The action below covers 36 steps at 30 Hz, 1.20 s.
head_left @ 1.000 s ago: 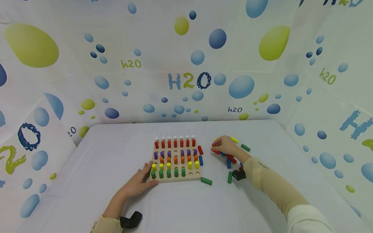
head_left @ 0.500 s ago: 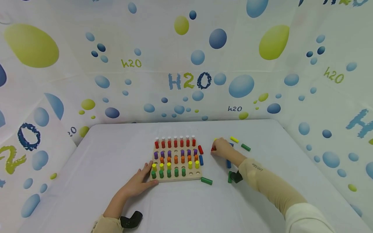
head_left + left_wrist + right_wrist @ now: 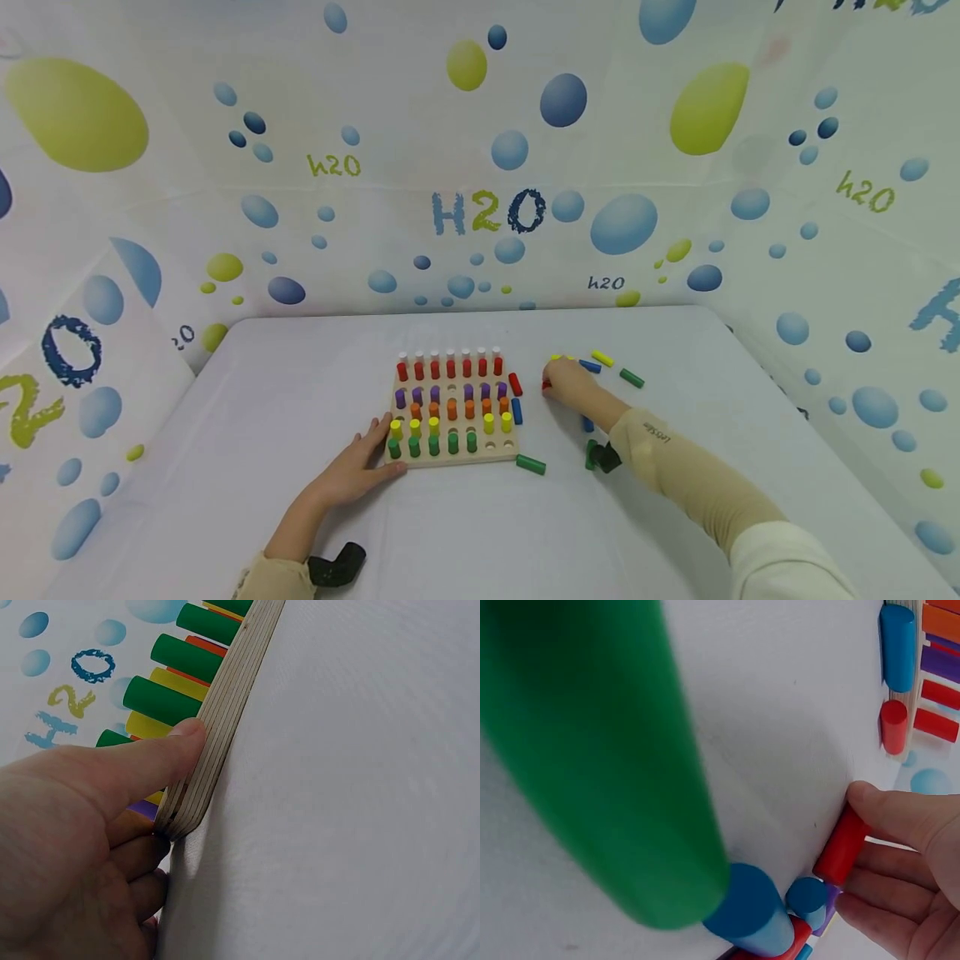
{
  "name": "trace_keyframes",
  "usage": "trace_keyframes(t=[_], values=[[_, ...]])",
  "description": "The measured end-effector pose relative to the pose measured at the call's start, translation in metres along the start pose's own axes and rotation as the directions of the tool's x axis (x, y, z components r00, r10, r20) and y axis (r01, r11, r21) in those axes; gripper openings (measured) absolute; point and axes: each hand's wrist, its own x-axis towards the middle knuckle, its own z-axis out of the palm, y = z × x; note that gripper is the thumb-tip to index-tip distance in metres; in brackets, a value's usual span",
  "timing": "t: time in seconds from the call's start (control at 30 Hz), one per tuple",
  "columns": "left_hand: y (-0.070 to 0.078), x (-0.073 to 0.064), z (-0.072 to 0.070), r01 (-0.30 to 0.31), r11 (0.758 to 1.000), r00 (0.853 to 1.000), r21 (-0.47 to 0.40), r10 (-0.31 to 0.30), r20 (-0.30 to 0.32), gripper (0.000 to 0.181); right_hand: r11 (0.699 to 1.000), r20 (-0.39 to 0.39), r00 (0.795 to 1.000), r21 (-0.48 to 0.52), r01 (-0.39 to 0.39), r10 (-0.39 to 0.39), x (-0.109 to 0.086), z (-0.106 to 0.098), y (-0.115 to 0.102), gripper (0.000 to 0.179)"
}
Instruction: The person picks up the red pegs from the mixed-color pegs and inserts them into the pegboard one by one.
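Note:
A wooden pegboard with rows of coloured pegs stands on the white table. My left hand holds its near left corner. In the left wrist view the thumb presses the layered front edge beside the green pegs, with the fingers bent at the corner. Right of the board, my right hand pinches a red peg by the thumb and fingers, low over the loose pegs. A blue peg and part of a purple peg lie beside it.
Near the board's right side lie a red peg, a blue peg and a green peg. Farther right are a yellow peg and another green peg. A large green peg blocks much of the right wrist view.
My right hand has come down and slightly left onto the loose pegs, and its fingers have closed around a red one. My left hand stays at the board's corner.

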Motion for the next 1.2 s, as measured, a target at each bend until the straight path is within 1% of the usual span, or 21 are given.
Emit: trace_keyframes(t=[0.07, 0.17, 0.27, 0.37, 0.43, 0.53, 0.67, 0.77, 0.87, 0.97, 1.07, 1.2], values=[[0.000, 0.000, 0.000, -0.001, 1.000, 1.000, 0.002, 0.001, 0.002, 0.089, 1.000, -0.002, 1.000, -0.010, 0.010, -0.010, -0.001, -0.001, -0.001, 0.011], [0.000, 0.000, 0.000, 0.002, 1.000, 1.000, -0.002, -0.002, 0.001, 0.089, 0.998, -0.010, 0.999, -0.028, 0.047, -0.047, -0.002, -0.002, 0.000, 0.011], [0.000, 0.001, -0.001, 0.010, 1.000, 1.000, -0.010, -0.010, 0.004, 0.088, 0.997, -0.016, 0.997, -0.004, 0.073, -0.073, -0.001, -0.003, 0.003, 0.012], [0.001, 0.003, -0.003, 0.011, 1.000, 1.000, -0.022, -0.011, 0.012, 0.088, 0.995, -0.029, 0.996, 0.058, 0.082, -0.080, 0.001, -0.004, 0.008, 0.011], [0.001, 0.004, -0.004, 0.006, 1.000, 1.000, -0.024, -0.006, 0.018, 0.088, 0.989, -0.043, 0.996, 0.124, 0.083, -0.078, 0.001, -0.004, 0.012, 0.010], [0.002, 0.006, -0.005, -0.001, 1.000, 1.000, -0.024, 0.001, 0.022, 0.087, 0.965, -0.068, 0.994, 0.241, 0.100, -0.086, 0.002, -0.003, 0.021, 0.012], [0.003, 0.009, -0.008, -0.002, 1.000, 1.000, -0.022, 0.002, 0.019, 0.087, 0.915, -0.072, 0.995, 0.393, 0.095, -0.073, 0.004, -0.003, 0.030, 0.016], [0.004, 0.009, -0.009, -0.003, 1.000, 1.000, -0.024, 0.003, 0.017, 0.087, 0.885, -0.070, 0.997, 0.462, 0.061, -0.032, 0.004, -0.002, 0.035, 0.019], [0.004, 0.009, -0.009, -0.004, 1.000, 1.000, -0.021, 0.004, 0.018, 0.087, 0.847, -0.076, 0.997, 0.531, 0.025, 0.018, 0.003, -0.002, 0.038, 0.023], [0.003, 0.009, -0.010, -0.004, 1.000, 1.000, -0.019, 0.005, 0.016, 0.087, 0.792, -0.063, 0.996, 0.610, -0.017, 0.070, 0.000, -0.003, 0.040, 0.027], [0.003, 0.008, -0.010, -0.005, 1.000, 1.000, -0.016, 0.005, 0.017, 0.087, 0.721, -0.044, 0.993, 0.691, -0.049, 0.110, -0.002, -0.003, 0.041, 0.031], [0.003, 0.008, -0.010, -0.003, 1.000, 1.000, -0.015, 0.003, 0.020, 0.087, 0.633, -0.030, 0.992, 0.772, -0.053, 0.120, -0.003, -0.002, 0.042, 0.033]])
